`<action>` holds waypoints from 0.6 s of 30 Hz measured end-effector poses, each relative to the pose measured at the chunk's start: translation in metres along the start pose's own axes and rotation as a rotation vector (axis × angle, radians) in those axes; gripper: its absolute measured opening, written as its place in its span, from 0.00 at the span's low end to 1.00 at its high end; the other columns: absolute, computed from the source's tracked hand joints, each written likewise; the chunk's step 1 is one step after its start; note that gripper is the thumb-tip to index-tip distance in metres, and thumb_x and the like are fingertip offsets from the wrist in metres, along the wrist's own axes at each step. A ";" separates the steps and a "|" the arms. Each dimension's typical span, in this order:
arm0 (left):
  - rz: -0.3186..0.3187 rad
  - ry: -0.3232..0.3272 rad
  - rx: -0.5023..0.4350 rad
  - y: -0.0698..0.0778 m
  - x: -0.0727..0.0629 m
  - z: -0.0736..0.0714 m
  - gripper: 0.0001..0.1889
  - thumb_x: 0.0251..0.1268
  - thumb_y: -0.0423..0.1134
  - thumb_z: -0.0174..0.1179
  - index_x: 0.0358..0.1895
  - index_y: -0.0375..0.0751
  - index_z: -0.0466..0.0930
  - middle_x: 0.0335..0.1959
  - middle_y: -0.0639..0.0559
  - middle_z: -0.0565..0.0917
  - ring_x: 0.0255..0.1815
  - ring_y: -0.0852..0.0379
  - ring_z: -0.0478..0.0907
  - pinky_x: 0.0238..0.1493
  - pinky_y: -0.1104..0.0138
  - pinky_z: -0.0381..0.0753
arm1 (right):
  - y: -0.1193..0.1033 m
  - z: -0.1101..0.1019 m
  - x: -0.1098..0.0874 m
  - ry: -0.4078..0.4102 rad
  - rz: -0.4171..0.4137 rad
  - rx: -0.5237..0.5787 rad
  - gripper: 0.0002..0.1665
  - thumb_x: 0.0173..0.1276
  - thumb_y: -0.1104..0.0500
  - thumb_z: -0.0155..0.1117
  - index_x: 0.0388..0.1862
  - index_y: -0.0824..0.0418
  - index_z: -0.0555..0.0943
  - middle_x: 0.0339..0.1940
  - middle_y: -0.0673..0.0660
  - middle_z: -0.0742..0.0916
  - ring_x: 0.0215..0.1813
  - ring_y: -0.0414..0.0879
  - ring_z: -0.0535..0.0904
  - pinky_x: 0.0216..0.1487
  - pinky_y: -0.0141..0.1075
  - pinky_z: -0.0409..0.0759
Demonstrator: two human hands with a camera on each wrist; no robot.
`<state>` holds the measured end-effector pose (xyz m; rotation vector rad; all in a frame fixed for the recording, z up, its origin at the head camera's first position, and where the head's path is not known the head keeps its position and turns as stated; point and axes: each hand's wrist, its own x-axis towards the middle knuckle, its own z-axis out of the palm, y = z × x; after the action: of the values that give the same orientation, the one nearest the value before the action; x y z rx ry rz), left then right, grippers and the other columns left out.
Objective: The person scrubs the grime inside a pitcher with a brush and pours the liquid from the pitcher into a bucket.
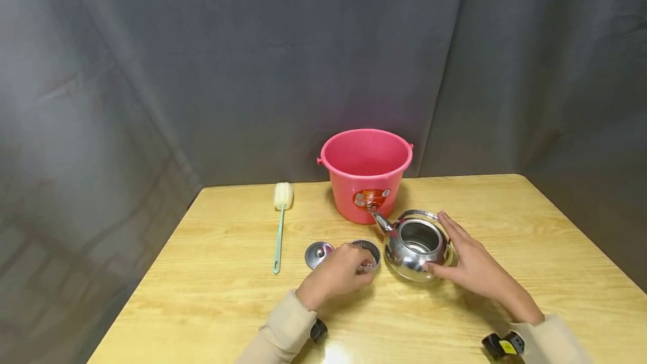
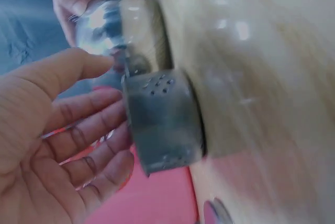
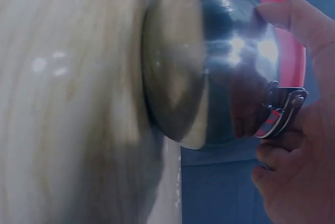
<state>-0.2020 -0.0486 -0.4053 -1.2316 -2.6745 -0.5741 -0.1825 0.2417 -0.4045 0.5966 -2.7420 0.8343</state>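
looking down from the head view, you have a wood-grain table [image 1: 202, 296] with a shiny metal kettle [image 1: 404, 261] standing on it, open at the top, its spout [image 1: 382, 222] angled toward a pink bucket [image 1: 343, 187] behind. just left of the kettle sits a small metal strainer cup [image 1: 376, 251]; a round lid [image 1: 318, 253] lies beside that, and a sponge brush [image 1: 279, 233] with a green stem lies further left. your left hand [image 1: 340, 275] is over the strainer cup. your right hand [image 1: 470, 265] is at the kettle's right side, spread wide, fingers stretched to the arched handle [image 1: 417, 214], thumb on the shoulder near the opening.

in the left wrist view, the strainer cup is directly ahead of your fingertips, its perforated wall showing. your left hand is relaxed and wide, thumb and fingers at the rim; blur makes it hard to tell whether they touch the metal. the cup looks light, stiff and rather slippery, so the rim seems the place to pinch.

in the right wrist view, the kettle's rounded body lies before your right palm, your thumb resting on polished metal. it looks rigid, sturdy, perhaps light for its size, but slick; the handle should give a surer hold than the belly.
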 end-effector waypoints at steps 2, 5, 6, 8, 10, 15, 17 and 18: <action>0.015 0.033 -0.054 -0.003 -0.001 -0.006 0.01 0.59 0.35 0.65 0.31 0.42 0.83 0.26 0.57 0.81 0.28 0.66 0.75 0.32 0.79 0.72 | 0.000 -0.004 0.002 0.001 0.001 -0.002 0.67 0.53 0.41 0.75 0.78 0.64 0.46 0.74 0.72 0.57 0.69 0.74 0.57 0.58 0.69 0.60; 0.004 0.094 -0.130 -0.011 -0.006 -0.015 0.05 0.61 0.32 0.63 0.39 0.36 0.85 0.33 0.51 0.85 0.34 0.63 0.80 0.38 0.77 0.75 | 0.002 -0.007 0.003 0.013 0.006 0.012 0.67 0.52 0.42 0.76 0.78 0.64 0.47 0.74 0.72 0.58 0.69 0.73 0.57 0.58 0.70 0.60; -0.016 0.115 -0.155 -0.015 -0.009 -0.018 0.07 0.61 0.31 0.62 0.40 0.34 0.85 0.35 0.50 0.85 0.34 0.62 0.80 0.38 0.76 0.76 | 0.003 -0.007 0.003 0.019 0.007 0.018 0.67 0.52 0.42 0.76 0.78 0.64 0.47 0.74 0.72 0.58 0.69 0.73 0.57 0.58 0.70 0.59; -0.066 0.163 -0.196 -0.023 -0.019 -0.023 0.07 0.61 0.29 0.60 0.40 0.33 0.84 0.34 0.49 0.85 0.33 0.62 0.80 0.36 0.75 0.77 | 0.004 -0.007 0.003 0.025 0.006 0.037 0.67 0.52 0.43 0.77 0.79 0.62 0.46 0.74 0.71 0.58 0.69 0.74 0.56 0.58 0.70 0.58; -0.118 0.213 -0.235 -0.034 -0.030 -0.029 0.06 0.61 0.27 0.60 0.39 0.32 0.84 0.32 0.48 0.85 0.30 0.63 0.79 0.33 0.73 0.79 | 0.005 -0.005 0.002 0.031 0.004 0.051 0.67 0.51 0.43 0.77 0.79 0.60 0.46 0.75 0.70 0.57 0.70 0.73 0.55 0.58 0.71 0.57; -0.256 0.299 -0.253 -0.065 -0.061 -0.042 0.05 0.60 0.25 0.60 0.37 0.33 0.84 0.25 0.52 0.83 0.25 0.62 0.78 0.27 0.70 0.79 | 0.006 0.002 0.001 0.046 -0.009 0.081 0.68 0.50 0.44 0.78 0.80 0.52 0.45 0.76 0.69 0.56 0.70 0.74 0.54 0.58 0.72 0.56; -0.337 0.310 -0.246 -0.077 -0.071 -0.045 0.05 0.60 0.25 0.60 0.37 0.33 0.84 0.24 0.54 0.82 0.25 0.62 0.78 0.27 0.69 0.78 | 0.008 0.004 0.001 0.056 -0.010 0.094 0.68 0.50 0.45 0.79 0.80 0.50 0.45 0.76 0.68 0.56 0.70 0.74 0.55 0.57 0.73 0.56; -0.383 0.311 -0.244 -0.082 -0.075 -0.047 0.05 0.60 0.25 0.60 0.38 0.33 0.84 0.24 0.55 0.81 0.25 0.62 0.78 0.27 0.69 0.78 | 0.008 0.005 0.000 0.064 -0.007 0.099 0.68 0.49 0.45 0.79 0.80 0.49 0.45 0.76 0.68 0.57 0.70 0.74 0.55 0.57 0.73 0.56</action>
<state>-0.2162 -0.1687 -0.4068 -0.5994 -2.6291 -1.0729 -0.1869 0.2448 -0.4127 0.5865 -2.6524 0.9745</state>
